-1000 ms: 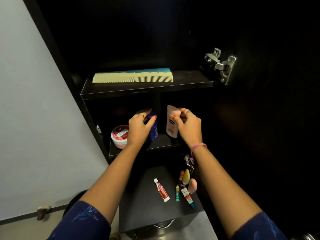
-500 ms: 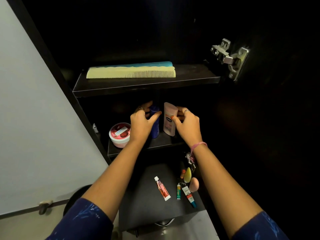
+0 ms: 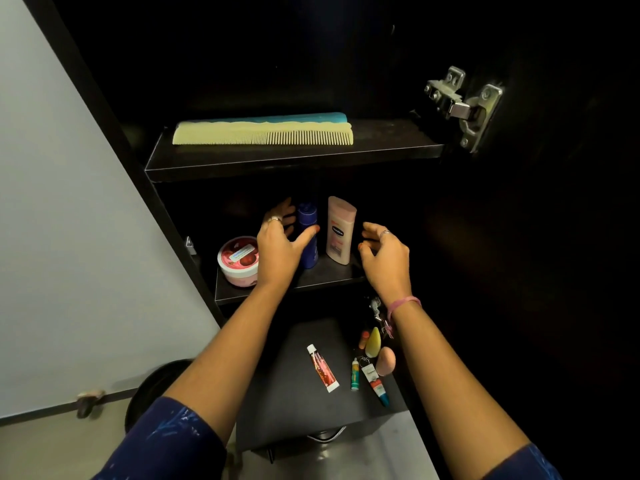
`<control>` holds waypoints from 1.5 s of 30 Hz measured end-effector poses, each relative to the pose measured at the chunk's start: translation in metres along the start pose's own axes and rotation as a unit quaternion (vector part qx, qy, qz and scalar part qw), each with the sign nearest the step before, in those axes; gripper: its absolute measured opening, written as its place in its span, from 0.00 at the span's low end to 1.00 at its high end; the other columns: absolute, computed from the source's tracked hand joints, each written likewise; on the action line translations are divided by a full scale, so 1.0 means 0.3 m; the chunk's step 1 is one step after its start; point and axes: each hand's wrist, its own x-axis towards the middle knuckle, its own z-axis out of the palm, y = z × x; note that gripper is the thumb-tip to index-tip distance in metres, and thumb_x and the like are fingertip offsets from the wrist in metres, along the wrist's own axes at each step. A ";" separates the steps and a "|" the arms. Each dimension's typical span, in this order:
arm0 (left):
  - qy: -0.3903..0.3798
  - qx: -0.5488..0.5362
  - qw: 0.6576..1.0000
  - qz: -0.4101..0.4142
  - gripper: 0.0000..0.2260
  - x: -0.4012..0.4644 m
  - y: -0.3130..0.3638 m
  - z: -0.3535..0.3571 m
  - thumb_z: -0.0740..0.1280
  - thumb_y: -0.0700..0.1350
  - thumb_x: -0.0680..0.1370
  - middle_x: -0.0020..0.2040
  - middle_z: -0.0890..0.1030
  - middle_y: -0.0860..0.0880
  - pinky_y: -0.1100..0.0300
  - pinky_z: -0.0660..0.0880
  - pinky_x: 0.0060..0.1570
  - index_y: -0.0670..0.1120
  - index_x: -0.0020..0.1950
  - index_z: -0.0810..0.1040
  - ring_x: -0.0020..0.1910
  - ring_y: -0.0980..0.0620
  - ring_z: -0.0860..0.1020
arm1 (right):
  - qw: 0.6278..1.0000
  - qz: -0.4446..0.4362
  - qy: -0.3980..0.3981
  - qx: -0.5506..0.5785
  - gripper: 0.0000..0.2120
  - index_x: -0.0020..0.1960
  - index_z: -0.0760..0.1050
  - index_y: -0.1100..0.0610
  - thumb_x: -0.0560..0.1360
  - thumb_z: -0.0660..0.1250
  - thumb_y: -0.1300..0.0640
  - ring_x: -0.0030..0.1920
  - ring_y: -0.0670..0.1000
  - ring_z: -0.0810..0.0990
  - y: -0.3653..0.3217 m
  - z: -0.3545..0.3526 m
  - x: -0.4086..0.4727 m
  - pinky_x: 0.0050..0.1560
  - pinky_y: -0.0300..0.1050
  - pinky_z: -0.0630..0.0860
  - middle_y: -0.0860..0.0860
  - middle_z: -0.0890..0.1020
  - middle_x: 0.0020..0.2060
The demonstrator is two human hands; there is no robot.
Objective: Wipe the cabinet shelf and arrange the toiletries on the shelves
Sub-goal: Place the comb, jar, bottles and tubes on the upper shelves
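- on the middle shelf (image 3: 311,284): arranging step, blue bottle (image 3: 308,237) and pink lotion bottle (image 3: 340,230) upright, side by side.
- left hand (image 3: 278,245) fingers spread, thumb touching blue bottle, no grip; right hand (image 3: 384,254) loosely open, empty, just beside lotion.
- next, likely: small tubes (image 3: 360,372) on the lower surface (image 3: 284,393) need shelving.

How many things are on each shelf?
Top shelf: 1, the comb
Middle shelf: 3, the round tub, blue bottle, pink lotion bottle
Bottom shelf: at least 6 small items; the back ones are too dark to count
Total: at least 10
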 end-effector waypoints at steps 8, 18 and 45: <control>0.029 -0.056 0.997 0.045 0.28 -0.193 0.007 -0.025 0.74 0.44 0.70 0.58 0.70 0.47 0.69 0.73 0.54 0.42 0.68 0.68 0.53 0.55 0.74 | 0.986 0.147 0.078 0.010 0.13 0.61 0.76 0.59 0.77 0.63 0.64 0.55 0.50 0.80 0.203 -0.035 -0.241 0.49 0.28 0.70 0.55 0.81 0.55; -0.270 0.050 0.959 0.069 0.15 -0.480 -0.175 0.261 0.67 0.43 0.75 0.55 0.74 0.46 0.60 0.70 0.59 0.43 0.62 0.76 0.56 0.50 0.74 | 0.954 0.212 -0.048 -0.204 0.14 0.61 0.74 0.60 0.81 0.56 0.54 0.54 0.58 0.81 0.419 0.030 -0.500 0.52 0.48 0.76 0.59 0.79 0.56; -0.358 0.174 0.917 0.002 0.25 -0.379 -0.316 0.580 0.69 0.52 0.72 0.63 0.76 0.47 0.55 0.67 0.63 0.47 0.68 0.72 0.66 0.48 0.68 | 0.933 0.219 -0.041 -0.284 0.11 0.58 0.68 0.55 0.82 0.50 0.52 0.43 0.56 0.84 0.587 0.173 -0.419 0.33 0.41 0.69 0.54 0.83 0.43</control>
